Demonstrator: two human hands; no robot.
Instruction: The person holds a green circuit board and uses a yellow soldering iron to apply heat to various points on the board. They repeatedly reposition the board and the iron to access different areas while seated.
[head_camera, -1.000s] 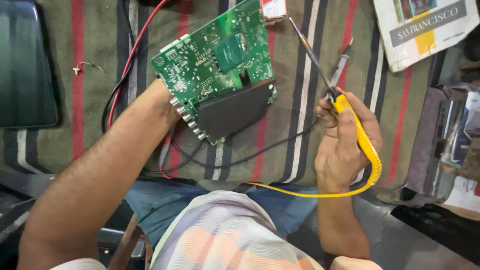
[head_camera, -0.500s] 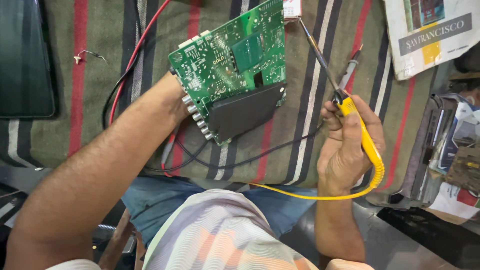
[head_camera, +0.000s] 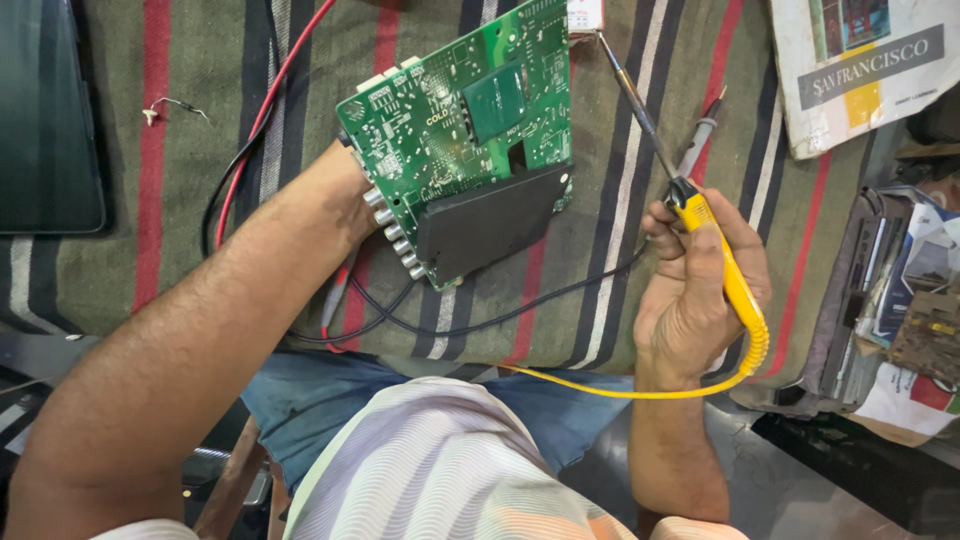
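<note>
Circuit board (head_camera: 465, 130), green with a black plate along its lower edge, is being held up tilted above the striped cloth (head_camera: 180, 200) by the left hand (head_camera: 352, 205), most of which is being hidden behind the board's edge, so how the fingers are closing on it cannot be told. A row of round metal sockets is being shown along the board's lower left edge. A soldering iron (head_camera: 705, 250) with a yellow handle is being gripped in the right hand (head_camera: 700, 290), fingers wrapped tight around the handle, and its thin metal tip is being pointed up toward the board's top right corner, close to it. A grey probe (head_camera: 698, 135) is being held alongside the iron in the same hand. A yellow cord (head_camera: 620, 390) is being trailed from the handle across the lap. Red and black wires (head_camera: 250, 150) are lying on the cloth beside the board. A newspaper (head_camera: 860, 70) is lying at the upper right, and a dark screen (head_camera: 45, 120) at the far left.
</note>
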